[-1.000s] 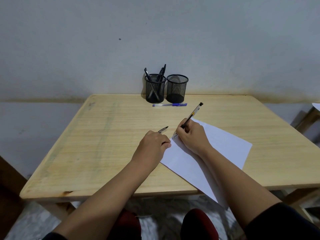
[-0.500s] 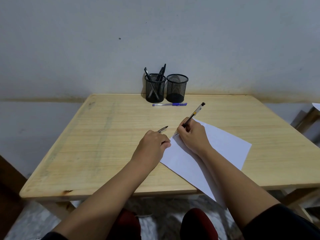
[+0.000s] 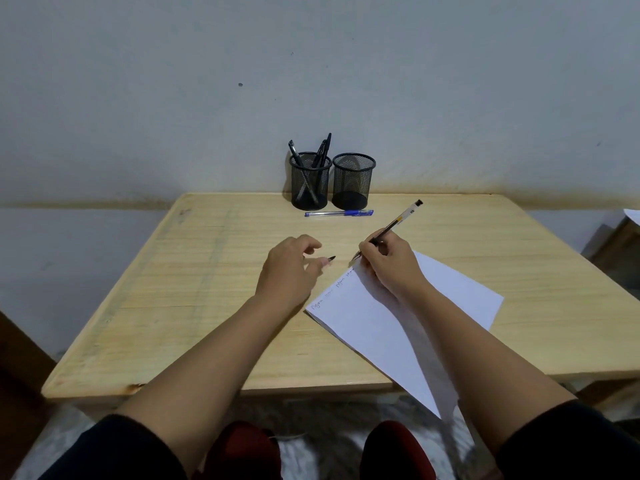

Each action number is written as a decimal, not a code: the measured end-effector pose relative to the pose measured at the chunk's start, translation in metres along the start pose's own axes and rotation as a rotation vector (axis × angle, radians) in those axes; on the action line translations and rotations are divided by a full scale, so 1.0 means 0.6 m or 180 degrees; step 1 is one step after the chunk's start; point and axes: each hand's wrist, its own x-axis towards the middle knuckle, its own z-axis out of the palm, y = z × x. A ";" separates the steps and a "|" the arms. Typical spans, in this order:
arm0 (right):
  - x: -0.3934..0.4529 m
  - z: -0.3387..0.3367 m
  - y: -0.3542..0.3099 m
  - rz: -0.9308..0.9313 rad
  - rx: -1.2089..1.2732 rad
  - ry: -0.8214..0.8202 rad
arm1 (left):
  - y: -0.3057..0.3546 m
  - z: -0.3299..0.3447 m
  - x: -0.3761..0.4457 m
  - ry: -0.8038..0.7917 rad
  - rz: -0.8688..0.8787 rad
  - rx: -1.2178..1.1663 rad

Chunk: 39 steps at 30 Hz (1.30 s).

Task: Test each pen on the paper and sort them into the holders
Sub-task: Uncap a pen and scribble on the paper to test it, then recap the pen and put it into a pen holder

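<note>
My right hand (image 3: 389,266) grips a clear-barrelled black pen (image 3: 398,221) with its tip at the top corner of the white paper (image 3: 433,306). Faint scribbles run along the paper's left edge. My left hand (image 3: 289,268) hovers on the table just left of the paper and pinches a small dark pen cap (image 3: 330,259) between its fingertips. At the back stand two black mesh holders. The left holder (image 3: 310,188) has a few black pens in it, and the right holder (image 3: 353,185) looks empty. A blue pen (image 3: 339,213) lies flat in front of them.
The wooden table (image 3: 173,289) stands against a grey wall. The paper's near corner hangs over the table's front edge. Dark wooden furniture (image 3: 620,251) stands at the right, and red shapes show below the table edge.
My left hand has drawn left off the paper's edge and spread its fingers, with the cap still in them. The right hand and its pen have shifted slightly up the paper.
</note>
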 end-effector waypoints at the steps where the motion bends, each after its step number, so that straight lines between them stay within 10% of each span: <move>1: 0.001 -0.002 -0.004 -0.0007 0.0016 0.0001 | 0.000 0.001 0.006 -0.0096 -0.0059 0.0085; 10: 0.006 -0.018 -0.038 0.0289 0.0862 -0.0046 | 0.006 0.003 0.023 -0.0428 -0.0227 0.0433; 17: 0.006 -0.024 -0.076 0.0008 0.1248 -0.0186 | 0.039 -0.034 0.024 0.0024 -0.0591 -0.1382; 39: 0.009 -0.021 -0.089 -0.0272 0.1351 -0.0491 | 0.071 -0.041 0.030 0.0172 -0.0178 -0.1099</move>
